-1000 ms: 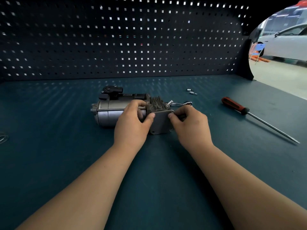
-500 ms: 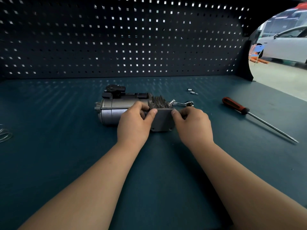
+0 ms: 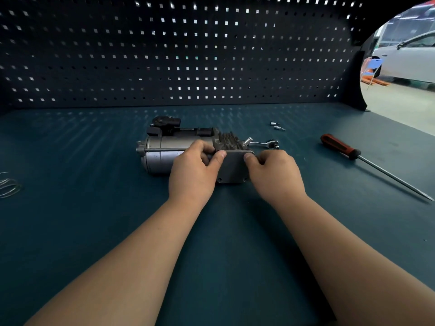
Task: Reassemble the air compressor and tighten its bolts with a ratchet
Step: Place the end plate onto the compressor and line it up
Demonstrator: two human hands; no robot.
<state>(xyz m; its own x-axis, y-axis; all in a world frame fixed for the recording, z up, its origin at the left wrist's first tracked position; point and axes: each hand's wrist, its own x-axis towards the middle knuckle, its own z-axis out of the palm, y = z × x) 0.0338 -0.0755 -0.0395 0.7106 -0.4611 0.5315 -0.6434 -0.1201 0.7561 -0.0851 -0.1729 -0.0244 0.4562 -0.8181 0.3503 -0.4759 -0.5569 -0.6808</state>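
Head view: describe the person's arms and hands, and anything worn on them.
The left forearm and right forearm are bare to the frame's edge; no sleeves show. The left hand and right hand wear no gloves. Neither wrist carries a watch or band, and no ring shows on the visible fingers. The thumbnails look short and unpainted.

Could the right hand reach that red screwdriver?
Probably yes. The screwdriver lies on the bench just right of the right hand, with nothing between them, but the hand must first let go of the compressor cover.
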